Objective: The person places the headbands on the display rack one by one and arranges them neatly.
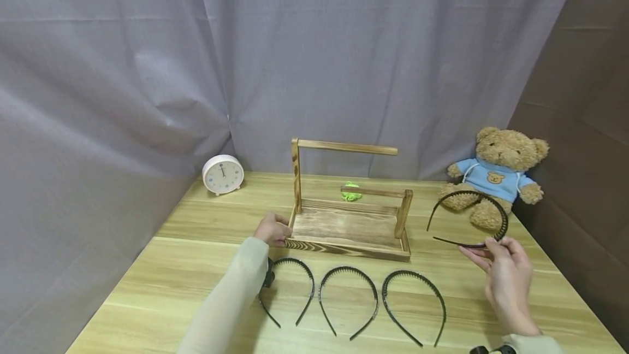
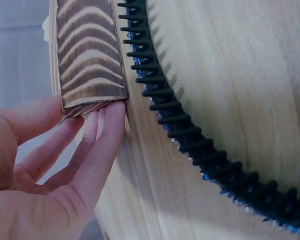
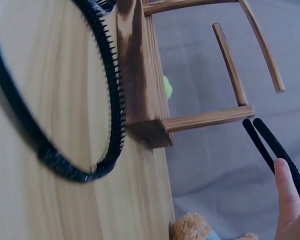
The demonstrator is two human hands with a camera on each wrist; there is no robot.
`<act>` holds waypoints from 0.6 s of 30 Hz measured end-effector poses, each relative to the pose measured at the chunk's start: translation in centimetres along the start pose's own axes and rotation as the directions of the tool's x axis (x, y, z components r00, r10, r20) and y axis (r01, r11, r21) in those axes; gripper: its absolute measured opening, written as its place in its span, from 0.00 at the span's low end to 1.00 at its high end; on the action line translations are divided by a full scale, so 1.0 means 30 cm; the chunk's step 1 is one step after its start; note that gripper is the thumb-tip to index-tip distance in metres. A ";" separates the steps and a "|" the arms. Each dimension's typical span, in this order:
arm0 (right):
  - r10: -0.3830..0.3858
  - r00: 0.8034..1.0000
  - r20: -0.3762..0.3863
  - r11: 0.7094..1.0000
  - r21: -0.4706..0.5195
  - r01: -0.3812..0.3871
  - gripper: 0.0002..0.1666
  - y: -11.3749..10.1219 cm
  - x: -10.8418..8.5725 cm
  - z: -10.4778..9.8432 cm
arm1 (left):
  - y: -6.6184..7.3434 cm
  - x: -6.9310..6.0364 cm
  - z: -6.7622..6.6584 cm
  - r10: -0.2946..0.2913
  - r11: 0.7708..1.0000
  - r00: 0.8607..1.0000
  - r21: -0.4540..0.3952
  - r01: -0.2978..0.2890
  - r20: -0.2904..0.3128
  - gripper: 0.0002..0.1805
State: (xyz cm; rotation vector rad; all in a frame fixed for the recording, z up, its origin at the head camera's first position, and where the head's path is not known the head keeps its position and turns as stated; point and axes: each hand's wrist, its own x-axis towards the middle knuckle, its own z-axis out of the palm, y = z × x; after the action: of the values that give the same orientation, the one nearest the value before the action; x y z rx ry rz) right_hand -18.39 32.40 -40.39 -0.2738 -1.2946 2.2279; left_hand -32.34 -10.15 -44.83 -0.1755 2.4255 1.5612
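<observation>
A wooden rack (image 1: 346,249) with a shallow tray base and two horizontal bars, one higher than the other, stands mid-table. My left hand (image 1: 273,229) holds the left end of its tray, thumb at one edge and fingers against the end, as the left wrist view shows. My right hand (image 1: 511,275) pinches a black toothed headband (image 1: 502,217) in the air, right of the rack and in front of the teddy bear. Three more dark headbands lie in a row before the rack: a left one (image 1: 312,280), a middle one (image 1: 375,291) and a right one (image 1: 439,293).
At the back left stands a round white clock (image 1: 223,175). A teddy bear (image 1: 511,149) in a blue hoodie sits at the back right. Something bright green (image 1: 351,196) lies behind the rack. Grey curtains (image 1: 314,70) hang behind the table.
</observation>
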 end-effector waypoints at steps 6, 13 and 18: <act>-0.025 1.000 -0.012 1.000 0.006 0.025 0.16 0.003 0.005 0.056 | 0.010 -0.003 0.004 0.003 1.000 1.000 -0.003 -0.003 -0.012 0.20; -0.071 0.997 0.011 0.997 0.035 0.070 0.17 0.023 0.014 0.117 | 0.007 -0.002 0.008 0.004 1.000 1.000 -0.017 -0.004 -0.018 0.20; -0.088 0.996 0.019 0.995 0.054 0.087 0.17 0.043 0.023 0.161 | 0.000 -0.001 0.010 -0.002 1.000 1.000 -0.023 0.001 -0.018 0.20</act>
State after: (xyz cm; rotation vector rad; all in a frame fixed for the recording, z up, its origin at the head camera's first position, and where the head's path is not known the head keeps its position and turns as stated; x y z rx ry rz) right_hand -21.48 28.70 -38.91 -0.1707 -1.2322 2.1935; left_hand -32.27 -9.88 -44.93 -0.1967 2.4212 1.5947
